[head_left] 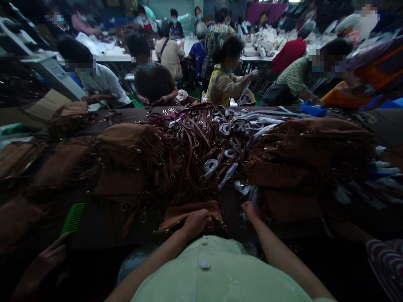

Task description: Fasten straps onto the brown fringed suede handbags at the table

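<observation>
A brown fringed handbag (182,213) lies right in front of me, its zipped opening facing my body. My left hand (195,223) rests on the bag's near edge with the fingers curled over it. To the right of the bag, my right hand (251,211) is closed in a pinch low over the dark table. Whatever its fingertips hold is too small to tell. Small whitish bits (243,216) lie beside that hand, and clear plastic (253,193) sits just beyond it.
Brown straps with metal clasps (197,134) are heaped ahead, mixed with plastic-wrapped coils (210,167). Stacked brown bags stand left (124,138) and right (327,134). At left, a co-worker's hand (52,256) holds a green comb (73,218); a striped sleeve (385,262) is at right. People work opposite.
</observation>
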### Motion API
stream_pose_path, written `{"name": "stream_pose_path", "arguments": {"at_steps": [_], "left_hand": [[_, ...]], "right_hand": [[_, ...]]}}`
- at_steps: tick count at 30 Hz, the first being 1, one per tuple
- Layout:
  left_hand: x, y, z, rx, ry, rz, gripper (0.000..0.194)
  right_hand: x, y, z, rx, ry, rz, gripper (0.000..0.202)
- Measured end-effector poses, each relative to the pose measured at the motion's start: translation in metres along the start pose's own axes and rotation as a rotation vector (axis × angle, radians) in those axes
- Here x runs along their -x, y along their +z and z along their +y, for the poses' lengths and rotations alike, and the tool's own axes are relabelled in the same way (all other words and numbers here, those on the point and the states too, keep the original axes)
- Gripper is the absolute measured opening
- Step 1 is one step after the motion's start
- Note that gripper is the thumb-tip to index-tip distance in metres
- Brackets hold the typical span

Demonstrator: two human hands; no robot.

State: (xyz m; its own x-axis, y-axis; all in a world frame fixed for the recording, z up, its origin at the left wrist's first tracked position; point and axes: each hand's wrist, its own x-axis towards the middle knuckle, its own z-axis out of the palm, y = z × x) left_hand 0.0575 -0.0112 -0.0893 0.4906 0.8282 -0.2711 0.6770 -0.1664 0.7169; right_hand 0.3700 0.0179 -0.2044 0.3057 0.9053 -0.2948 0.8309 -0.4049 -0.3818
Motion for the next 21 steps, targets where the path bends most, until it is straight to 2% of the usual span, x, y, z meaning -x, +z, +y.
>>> {"name": "stream_pose_path", "arguments": {"at_steps": [3,7,9,12,15,21], "left_hand": [[0.0,-0.001,-0.003,0.046,0.004,0.002,0.021],[0.0,-0.005,-0.006,0.099,0.009,-0.014,0.021],[0.0,-0.007,-0.007,0.122,0.021,-0.026,0.022],[0.001,-0.008,-0.01,0.157,0.03,-0.047,0.024],[0.003,-0.006,-0.015,0.201,0.043,-0.04,0.026],[0.006,-0.002,-0.028,0.29,0.046,-0.048,0.028]], "right_hand": [[0.003,-0.005,-0.002,-0.047,0.016,-0.082,0.024],[0.013,-0.019,-0.012,-0.244,-0.141,-0.098,0.03],[0.021,-0.025,-0.017,-0.39,-0.172,-0.14,0.033],[0.035,-0.028,-0.021,-0.637,-0.041,-0.197,0.038],[0.05,-0.029,-0.022,-0.823,0.084,-0.133,0.045],[0.062,-0.029,-0.027,-0.947,0.136,-0.052,0.056]]}}
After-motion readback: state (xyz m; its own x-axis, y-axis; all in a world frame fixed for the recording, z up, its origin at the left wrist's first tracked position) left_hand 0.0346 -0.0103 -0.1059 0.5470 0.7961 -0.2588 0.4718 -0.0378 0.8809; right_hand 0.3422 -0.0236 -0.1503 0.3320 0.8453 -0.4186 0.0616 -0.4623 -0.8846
